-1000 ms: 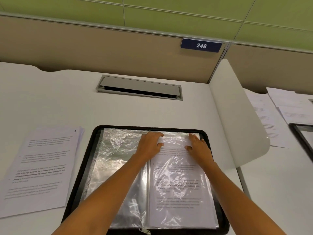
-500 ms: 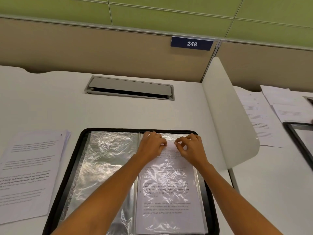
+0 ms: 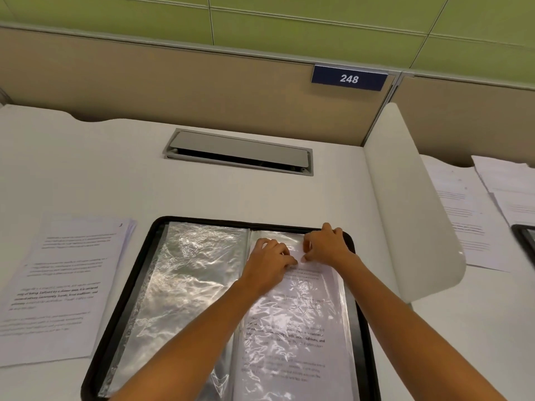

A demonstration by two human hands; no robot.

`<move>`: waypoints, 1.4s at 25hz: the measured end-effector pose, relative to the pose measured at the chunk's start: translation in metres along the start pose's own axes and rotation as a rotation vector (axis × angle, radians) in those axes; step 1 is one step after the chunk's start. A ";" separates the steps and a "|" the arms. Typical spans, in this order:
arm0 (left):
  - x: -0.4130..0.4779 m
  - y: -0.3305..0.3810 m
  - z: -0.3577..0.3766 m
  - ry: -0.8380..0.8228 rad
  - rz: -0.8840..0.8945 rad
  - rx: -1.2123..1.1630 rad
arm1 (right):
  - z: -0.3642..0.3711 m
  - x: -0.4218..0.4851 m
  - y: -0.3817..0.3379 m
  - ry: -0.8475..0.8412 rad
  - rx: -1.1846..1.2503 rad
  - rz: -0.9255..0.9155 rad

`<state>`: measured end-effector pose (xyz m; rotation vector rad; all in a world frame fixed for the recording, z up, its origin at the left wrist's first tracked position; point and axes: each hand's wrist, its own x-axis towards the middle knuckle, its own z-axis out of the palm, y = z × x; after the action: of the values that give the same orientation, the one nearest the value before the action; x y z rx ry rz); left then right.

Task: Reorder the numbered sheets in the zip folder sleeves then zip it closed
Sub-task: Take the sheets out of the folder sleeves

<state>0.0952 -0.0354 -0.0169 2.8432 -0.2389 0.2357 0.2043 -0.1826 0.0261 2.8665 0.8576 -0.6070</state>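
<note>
A black zip folder (image 3: 131, 287) lies open on the white desk, its clear plastic sleeves spread out. The left sleeve (image 3: 188, 285) looks empty and crinkled. The right sleeve holds a printed sheet (image 3: 292, 337). My left hand (image 3: 270, 260) and my right hand (image 3: 327, 246) meet at the top edge of that right sleeve, fingers curled and pinching the plastic or the sheet's top edge. A stack of printed sheets (image 3: 63, 282), the top one numbered 3, lies left of the folder.
A grey cable hatch (image 3: 240, 151) is set in the desk behind the folder. A white curved divider (image 3: 405, 212) stands to the right. Beyond it lie more papers (image 3: 463, 215) and the corner of another black folder (image 3: 525, 238).
Both hands drew together at the sleeve's top edge and curled from flat to pinching. The view shifted, so the folder now sits further right in the frame.
</note>
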 end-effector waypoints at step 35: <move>0.042 -0.033 -0.005 0.241 -0.515 -0.066 | -0.022 0.027 0.056 0.078 1.250 0.317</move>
<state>0.1417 -0.0086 -0.0135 2.6627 0.5163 0.4406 0.2634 -0.2112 0.0338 3.9433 -0.1370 -1.3484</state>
